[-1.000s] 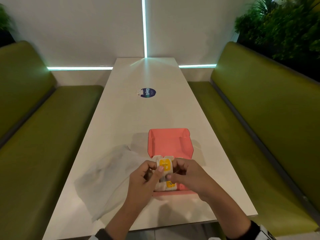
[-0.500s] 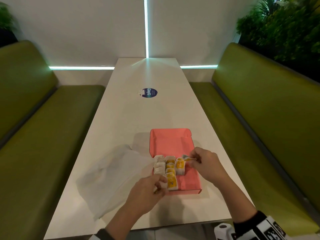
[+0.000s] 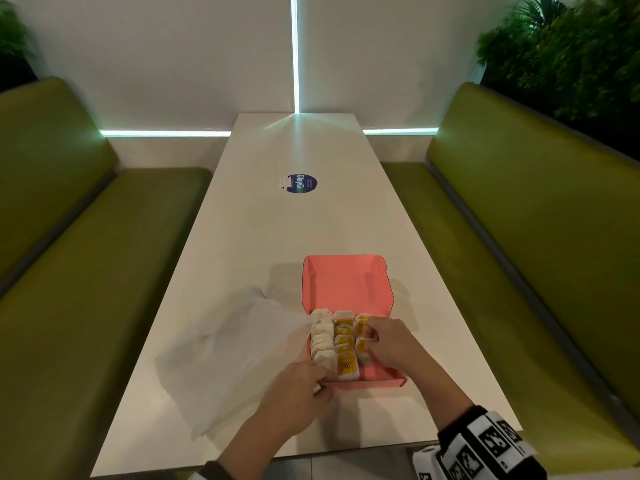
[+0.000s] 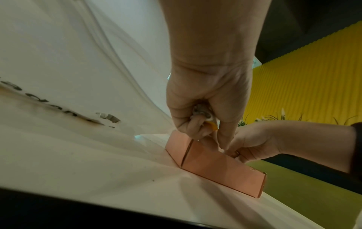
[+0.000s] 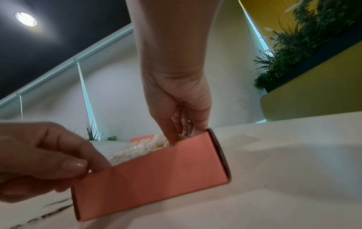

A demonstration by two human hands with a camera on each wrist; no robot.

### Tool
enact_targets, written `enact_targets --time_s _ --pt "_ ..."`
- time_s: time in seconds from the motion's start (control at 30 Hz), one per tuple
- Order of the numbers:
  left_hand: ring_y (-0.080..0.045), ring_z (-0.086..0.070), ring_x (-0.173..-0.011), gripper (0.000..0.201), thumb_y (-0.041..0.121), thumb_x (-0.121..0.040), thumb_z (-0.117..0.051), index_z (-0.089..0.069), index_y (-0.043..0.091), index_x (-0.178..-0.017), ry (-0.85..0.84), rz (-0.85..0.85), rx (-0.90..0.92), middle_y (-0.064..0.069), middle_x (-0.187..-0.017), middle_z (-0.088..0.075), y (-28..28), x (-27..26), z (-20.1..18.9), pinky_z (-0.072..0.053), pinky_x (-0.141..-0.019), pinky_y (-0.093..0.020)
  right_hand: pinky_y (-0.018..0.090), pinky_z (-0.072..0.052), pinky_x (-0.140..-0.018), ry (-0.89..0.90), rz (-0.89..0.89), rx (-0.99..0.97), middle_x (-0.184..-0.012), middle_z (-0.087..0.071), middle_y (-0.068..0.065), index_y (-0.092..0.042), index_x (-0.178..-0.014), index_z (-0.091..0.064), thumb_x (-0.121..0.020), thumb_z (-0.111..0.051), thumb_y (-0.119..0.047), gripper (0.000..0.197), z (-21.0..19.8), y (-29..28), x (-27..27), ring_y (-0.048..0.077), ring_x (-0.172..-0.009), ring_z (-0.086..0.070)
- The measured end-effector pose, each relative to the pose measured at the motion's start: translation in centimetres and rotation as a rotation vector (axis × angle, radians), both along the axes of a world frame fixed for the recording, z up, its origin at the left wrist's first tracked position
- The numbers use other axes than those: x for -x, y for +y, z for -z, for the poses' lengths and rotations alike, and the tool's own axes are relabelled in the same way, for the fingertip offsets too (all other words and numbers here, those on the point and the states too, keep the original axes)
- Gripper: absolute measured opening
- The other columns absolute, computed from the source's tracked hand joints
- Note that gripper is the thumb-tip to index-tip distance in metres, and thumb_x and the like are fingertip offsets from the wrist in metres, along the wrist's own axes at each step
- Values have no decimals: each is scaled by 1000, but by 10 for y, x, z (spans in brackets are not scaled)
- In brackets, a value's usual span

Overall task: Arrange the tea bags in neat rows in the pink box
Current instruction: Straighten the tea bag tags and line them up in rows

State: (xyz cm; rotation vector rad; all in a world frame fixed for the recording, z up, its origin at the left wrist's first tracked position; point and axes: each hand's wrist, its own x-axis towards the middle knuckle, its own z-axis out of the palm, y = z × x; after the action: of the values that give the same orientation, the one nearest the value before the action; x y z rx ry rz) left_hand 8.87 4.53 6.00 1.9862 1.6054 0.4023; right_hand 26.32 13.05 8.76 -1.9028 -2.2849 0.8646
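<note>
Left hand (image 3: 300, 386): at near-left corner of pink box (image 3: 384, 379), fingers curled around a small white-and-yellow item, largely hidden. Right hand (image 3: 388, 342): fingertips down among tea bags (image 3: 341, 344), grip unclear. Tea bags: three rows inside box; print illegible. White bag (image 3: 225, 351): beside box. Sticker (image 3: 302, 183): reads "ClayG".
</note>
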Motion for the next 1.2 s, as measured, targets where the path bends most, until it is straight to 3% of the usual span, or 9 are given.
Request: enact_targets --time_s 0.23,0.4,0.53,0.77,0.87,0.97,1.03,1.13,1.2 --pt "-9 -55 -99 26 31 -91 -53 -65 28 -114 -4 -13 -12 8 -111 -63 -2 -2 -1 -38 -83 -13 28 -38 -69 156 186 -93 -86 -52 4 -13 -91 -45 -83 -49 -3 13 14 0 8 21 -81 -48" --pt "-11 -55 -100 25 27 -92 -50 -64 23 -112 19 -11 -24 5 -111 -62 -1 -4 -2 -33 -78 -9 17 -28 -52 118 254 -219 -93 -41 2 -7 -109 -47 -86 -53 -7 23 17 -9 7 17 -79 -42" --pt "-14 -56 -101 23 23 -90 -53 -65 19 -109 3 -25 -5 3 -110 -63 0 -5 -2 -33 -76 -9 27 -42 -72 -73 81 -122 -101 -62 8 -7 -102 -62 -90 -50 -19 21 18 -17 10 25 -95 -60" --pt "-8 -53 -104 24 27 -94 -49 -59 22 -115 23 -42 -44 7 -117 -59 -1 -6 -1 -26 -81 -3 27 -43 -82 -97 59 -168 -117 -54 12 -6 -118 -55 -95 -37 -14 30 22 -18 19 24 -107 -54" --pt "-8 -53 -102 23 29 -95 -49 -61 21 -113 22 -47 -40 6 -116 -60 -2 -6 -1 -29 -82 -5 21 -36 -76 -74 34 -178 -99 -55 4 -6 -112 -59 -94 -38 -11 28 17 -18 17 21 -104 -54" --pt "-9 -53 -102 24 30 -95 -49 -60 20 -113 26 -45 -34 5 -116 -60 -2 -6 -2 -32 -84 -7 17 -29 -66 -13 52 -197 -65 -33 -12 -11 -78 -59 -92 -41 -11 23 8 -21 17 10 -73 -49" --pt "-7 -52 -99 23 31 -95 -48 -60 21 -113 22 -38 -21 6 -116 -59 -2 -6 -3 -30 -82 -5 16 -28 -65 14 68 -186 -64 -33 -14 -19 -61 -47 -90 -43 -11 31 8 -21 17 2 -60 -37" --pt "-4 -52 -94 19 28 -94 -49 -56 26 -113 -73 -78 3 8 -113 -59 -3 -6 -4 -32 -78 -2 18 -31 -70 23 127 -159 -86 -51 -1 -8 -91 -62 -91 -47 -13 16 8 -21 15 16 -83 -51" --pt "-2 -53 -86 21 19 -95 -48 -48 30 -112 -250 -126 60 9 -105 -57 -5 -6 -11 -37 -70 -3 19 -32 -65 21 176 -140 -95 -48 4 -13 -88 -58 -89 -52 -17 7 5 -21 12 17 -85 -49"
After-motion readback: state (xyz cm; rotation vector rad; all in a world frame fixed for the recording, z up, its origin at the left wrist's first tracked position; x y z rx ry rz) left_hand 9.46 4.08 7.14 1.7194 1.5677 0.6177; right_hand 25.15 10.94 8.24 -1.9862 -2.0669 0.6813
